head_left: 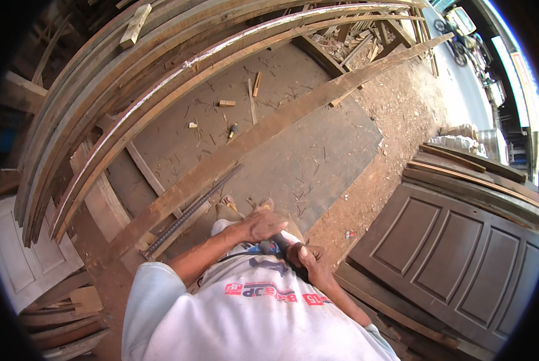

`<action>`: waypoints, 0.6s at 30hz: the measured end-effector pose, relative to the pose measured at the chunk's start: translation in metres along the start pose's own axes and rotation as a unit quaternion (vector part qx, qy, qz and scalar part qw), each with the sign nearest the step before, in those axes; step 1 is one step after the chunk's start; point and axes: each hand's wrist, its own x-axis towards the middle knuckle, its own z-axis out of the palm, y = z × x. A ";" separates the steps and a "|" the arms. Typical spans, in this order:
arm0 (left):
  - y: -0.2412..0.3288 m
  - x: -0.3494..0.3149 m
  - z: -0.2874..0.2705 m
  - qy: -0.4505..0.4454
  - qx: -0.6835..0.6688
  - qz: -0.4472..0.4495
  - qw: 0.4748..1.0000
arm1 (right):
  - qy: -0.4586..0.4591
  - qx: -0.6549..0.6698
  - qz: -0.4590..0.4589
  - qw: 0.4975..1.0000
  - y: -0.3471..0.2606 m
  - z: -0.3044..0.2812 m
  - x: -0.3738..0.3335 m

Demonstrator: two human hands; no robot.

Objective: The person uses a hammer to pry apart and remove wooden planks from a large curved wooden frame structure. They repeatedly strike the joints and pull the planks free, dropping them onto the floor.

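Observation:
My left hand (258,225) and my right hand (307,259) meet in front of my chest, both closed around a dark tool (281,245) with a black handle; a black cord runs from it across my white shirt. Most of the tool is hidden by my fingers. A long brown wooden plank (293,114) runs diagonally from lower left to upper right just beyond my hands. A ribbed steel bar (188,213) lies along the plank's lower part.
Stacked long planks (101,90) arch across the upper left. A carved brown panelled door (456,253) lies at the right, with more boards beyond it. A white panelled door (22,253) lies at left. Wood scraps and sawdust litter the grey floor sheet (317,162).

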 end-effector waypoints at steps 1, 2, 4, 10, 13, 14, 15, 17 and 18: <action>-0.003 -0.013 -0.005 -0.022 -0.008 0.027 0.999 | 0.017 0.029 -0.018 0.999 0.006 0.005 -0.003; -0.003 -0.018 -0.005 -0.015 -0.013 0.036 0.999 | 0.034 0.059 -0.036 0.997 0.011 0.007 -0.006; 0.002 -0.017 -0.005 0.006 -0.019 0.051 0.999 | 0.012 0.145 -0.079 0.986 0.020 0.001 -0.009; 0.009 0.004 -0.010 0.101 0.152 0.171 0.968 | 0.016 0.161 0.145 0.976 -0.014 -0.023 -0.005; 0.038 0.021 -0.032 0.117 0.174 0.280 0.937 | -0.040 0.176 0.225 0.958 -0.019 -0.019 0.007; 0.053 0.028 -0.037 0.128 0.197 0.308 0.922 | -0.048 0.129 0.223 0.965 -0.017 -0.018 0.012; 0.068 0.034 -0.042 0.140 0.219 0.336 0.905 | -0.057 0.081 0.222 0.970 -0.012 -0.019 0.018; 0.086 0.032 -0.053 0.174 0.247 0.344 0.889 | 0.001 -0.090 0.171 0.981 0.001 -0.010 0.025; 0.088 0.024 -0.061 0.244 0.244 0.303 0.888 | 0.044 -0.147 0.129 0.980 0.008 -0.009 0.028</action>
